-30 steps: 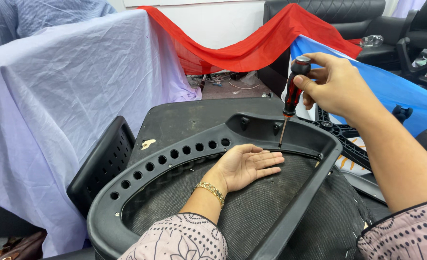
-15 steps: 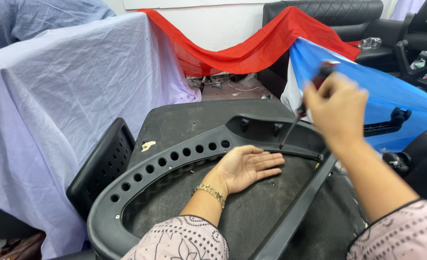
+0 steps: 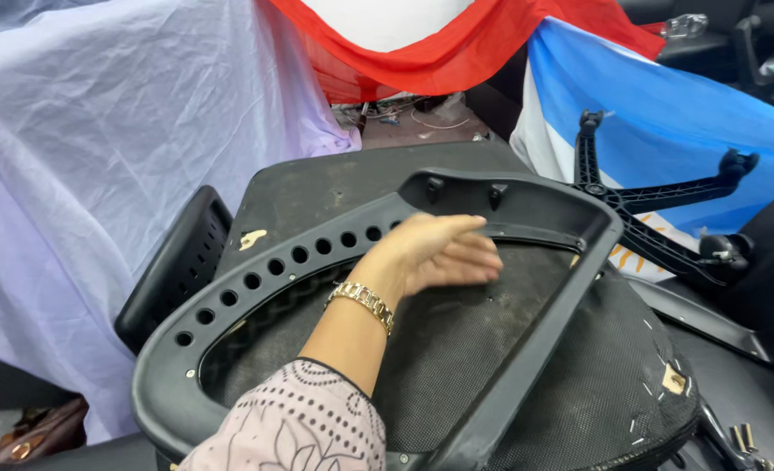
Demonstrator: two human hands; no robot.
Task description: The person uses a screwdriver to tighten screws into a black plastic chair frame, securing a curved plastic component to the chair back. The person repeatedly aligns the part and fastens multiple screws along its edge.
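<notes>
Where the black chair frame [image 3: 527, 349] rings dark mesh [image 3: 457, 349], left hand [image 3: 435, 253] flat, grasping nothing; 1 chair base [image 3: 657, 205] just beyond.

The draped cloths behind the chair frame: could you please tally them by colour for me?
Lavender cloth: 1
Red cloth: 1
Blue cloth: 1
Total: 3

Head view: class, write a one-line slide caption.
Left hand rests on the black mesh panel inside a black plastic chair frame; a chair base lies nearby.
</notes>
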